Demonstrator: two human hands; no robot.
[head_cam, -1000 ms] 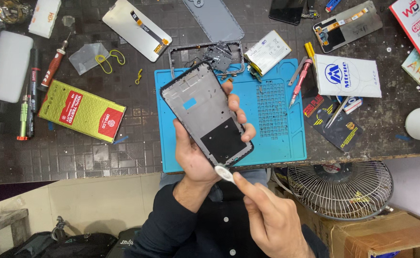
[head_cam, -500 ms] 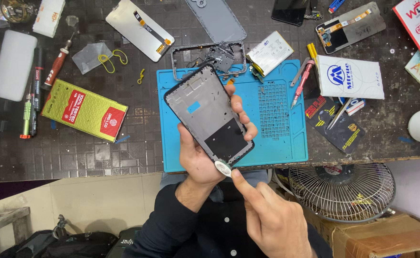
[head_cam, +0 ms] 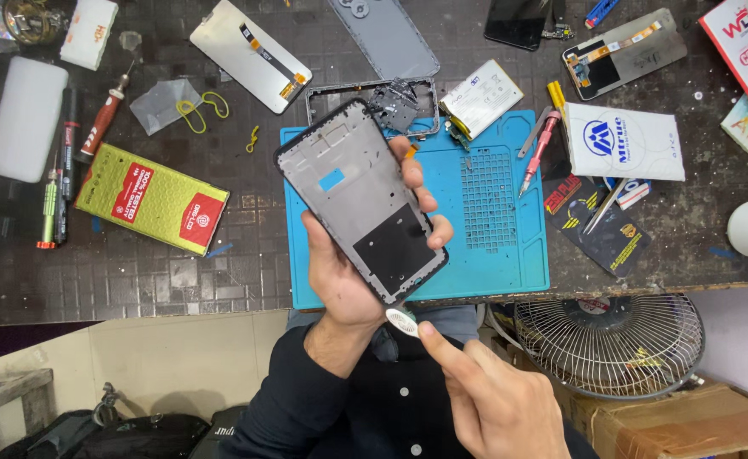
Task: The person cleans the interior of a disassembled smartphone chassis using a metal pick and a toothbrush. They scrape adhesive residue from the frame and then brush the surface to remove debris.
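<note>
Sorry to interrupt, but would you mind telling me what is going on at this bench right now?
A person holds a bare phone frame in the left hand, tilted above a blue work mat. The right hand has a small white round pick at its fingertip, placed at the frame's lower corner. Around the mat lie a battery, a second frame, loose screens, screwdrivers and a green box. A fan sits below the bench edge.
</note>
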